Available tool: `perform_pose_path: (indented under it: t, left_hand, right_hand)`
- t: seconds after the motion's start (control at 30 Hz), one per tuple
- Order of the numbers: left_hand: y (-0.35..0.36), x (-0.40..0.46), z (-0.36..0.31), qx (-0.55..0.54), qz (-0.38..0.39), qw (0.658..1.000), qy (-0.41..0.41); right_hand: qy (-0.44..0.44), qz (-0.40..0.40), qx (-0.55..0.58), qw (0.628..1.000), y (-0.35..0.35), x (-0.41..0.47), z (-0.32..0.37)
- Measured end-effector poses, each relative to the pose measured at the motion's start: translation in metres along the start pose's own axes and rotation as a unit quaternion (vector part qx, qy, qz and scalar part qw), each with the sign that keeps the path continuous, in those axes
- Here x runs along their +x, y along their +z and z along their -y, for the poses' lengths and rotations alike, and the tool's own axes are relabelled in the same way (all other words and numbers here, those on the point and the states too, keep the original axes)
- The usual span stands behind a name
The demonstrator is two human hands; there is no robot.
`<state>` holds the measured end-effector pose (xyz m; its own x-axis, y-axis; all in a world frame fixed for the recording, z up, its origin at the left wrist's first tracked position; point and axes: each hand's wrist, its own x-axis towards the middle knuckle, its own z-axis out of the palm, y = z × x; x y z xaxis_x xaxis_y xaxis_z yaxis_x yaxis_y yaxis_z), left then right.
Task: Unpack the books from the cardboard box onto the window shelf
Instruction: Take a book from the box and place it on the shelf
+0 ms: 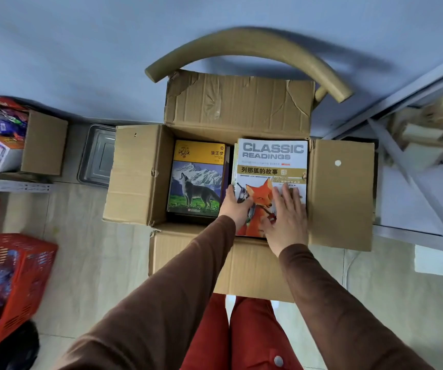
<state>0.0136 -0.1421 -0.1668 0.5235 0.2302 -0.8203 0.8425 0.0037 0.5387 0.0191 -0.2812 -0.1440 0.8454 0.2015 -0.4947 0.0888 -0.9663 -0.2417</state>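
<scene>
Here, both brown-sleeved arms reach into the open cardboard box (340,193): the left hand (235,206) grips the fox book (271,166) by its edge, the right hand (285,217) lies flat on its cover. A red basket (9,279) sits on the tiled floor at eight o'clock.

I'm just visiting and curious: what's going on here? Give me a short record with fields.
Setting: open cardboard box on a wooden chair, seen from above
Contents: fox book on the right stack, wolf book on the left
Left hand: grips the fox book's left edge
Right hand: rests flat on the fox cover, fingers straight
Nearby: red basket on the floor to the left, metal tray beside the box
Progress: both books in the box
</scene>
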Motion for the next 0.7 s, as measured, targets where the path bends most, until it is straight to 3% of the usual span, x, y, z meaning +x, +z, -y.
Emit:
perform_pose_path:
  t: [0.13,0.37,0.43,0.53,0.7]
  left_hand:
    - [0.005,-0.005,-0.001,-0.115,0.003,0.993,-0.025]
    - [0.003,-0.006,-0.006,-0.183,-0.045,0.981,-0.049]
    - [-0.003,-0.004,-0.011,-0.213,-0.023,0.974,-0.070]
    - [-0.006,-0.005,-0.011,-0.161,0.019,0.985,-0.061]
    - [-0.007,-0.012,-0.010,-0.143,-0.006,0.990,-0.017]
  right_hand:
    - [-0.009,0.011,0.002,1.000,0.002,-0.001,-0.005]
    - [-0.020,0.007,0.025,0.999,0.004,-0.002,-0.009]
    - [-0.021,0.001,0.049,0.999,0.004,-0.002,-0.011]
    - [-0.021,-0.010,0.066,0.998,0.004,-0.002,-0.012]
    - [-0.023,-0.063,0.081,0.994,-0.006,0.002,-0.016]
